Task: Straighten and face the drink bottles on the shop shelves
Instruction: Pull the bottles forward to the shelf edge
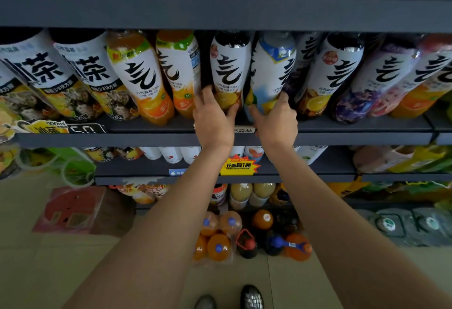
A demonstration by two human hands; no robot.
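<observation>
Fingers of left hand (213, 115) round dark bottle (230, 69), right hand (275, 120) round blue bottle (270, 71).

We read 气 on the bottle (230, 69) above our left hand (214, 115), 茶 on the tea bottles (90, 69) far left, and 开盖赢1瓶 on the yellow tag (238, 165) below.

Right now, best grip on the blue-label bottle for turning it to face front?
Grip the blue-label bottle low on its body, from the front. The upper shelf hides its cap and neighbours crowd its sides. The right hand already holds it there.
</observation>
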